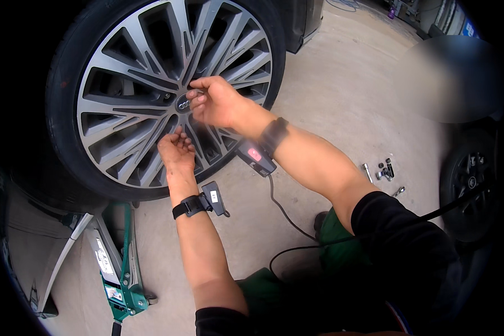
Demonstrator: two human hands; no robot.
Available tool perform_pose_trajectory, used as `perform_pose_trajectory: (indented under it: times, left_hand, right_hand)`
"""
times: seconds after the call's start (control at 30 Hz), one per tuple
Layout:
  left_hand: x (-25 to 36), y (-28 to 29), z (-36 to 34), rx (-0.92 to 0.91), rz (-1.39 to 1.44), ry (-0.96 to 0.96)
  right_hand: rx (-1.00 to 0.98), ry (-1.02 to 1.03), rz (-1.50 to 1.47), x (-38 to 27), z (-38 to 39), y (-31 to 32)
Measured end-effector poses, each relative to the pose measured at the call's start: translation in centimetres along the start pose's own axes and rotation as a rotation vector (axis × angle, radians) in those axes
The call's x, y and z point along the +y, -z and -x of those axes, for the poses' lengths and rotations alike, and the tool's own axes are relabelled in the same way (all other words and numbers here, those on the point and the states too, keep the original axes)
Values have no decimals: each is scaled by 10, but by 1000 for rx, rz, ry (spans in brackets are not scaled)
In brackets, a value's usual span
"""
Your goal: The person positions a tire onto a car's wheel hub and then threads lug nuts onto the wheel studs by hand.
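A grey multi-spoke car wheel (117, 124) with a black tyre (61, 120) fills the upper left, fitted on the car. My right hand (213, 102) is at the hub, just right of the centre cap (182, 104), its fingers bent in toward the spokes. Below the cap, my left hand (177, 150) curls its fingers upward close to the lower spokes. Both hands are closed; whatever the fingertips may pinch is hidden. One bolt (167, 96) shows in a recess left of the cap.
A green floor jack (130, 294) stands at lower left beside silver bodywork. Small metal parts (384, 172) and a wrench-like tool (399, 192) lie on the floor at right. Another wheel (469, 182) stands at far right. A black cable (285, 210) hangs from my right wrist device (256, 158).
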State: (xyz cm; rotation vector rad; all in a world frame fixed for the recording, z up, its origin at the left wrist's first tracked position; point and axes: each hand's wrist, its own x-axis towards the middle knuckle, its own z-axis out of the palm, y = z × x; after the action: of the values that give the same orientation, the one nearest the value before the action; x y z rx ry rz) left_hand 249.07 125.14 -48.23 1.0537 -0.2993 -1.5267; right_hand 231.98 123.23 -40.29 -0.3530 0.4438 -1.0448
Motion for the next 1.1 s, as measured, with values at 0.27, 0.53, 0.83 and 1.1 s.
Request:
perform_pose_trajectory:
  times: [0.27, 0.53, 0.83, 1.1]
  left_hand:
    - [1, 16, -21, -111, -57, -9]
    - [-7, 24, -56, -290, -172, 70]
    - [-19, 10, -61, 11, -327, -151]
    - [-15, 7, -57, 44, -344, -152]
  right_hand:
    - [108, 593, 680, -156, 83, 24]
    - [1290, 786, 752, -197, 329, 324]
    - [1823, -191, 1250, -37, 475, 506]
    - [1762, -414, 1454, -45, 470, 513]
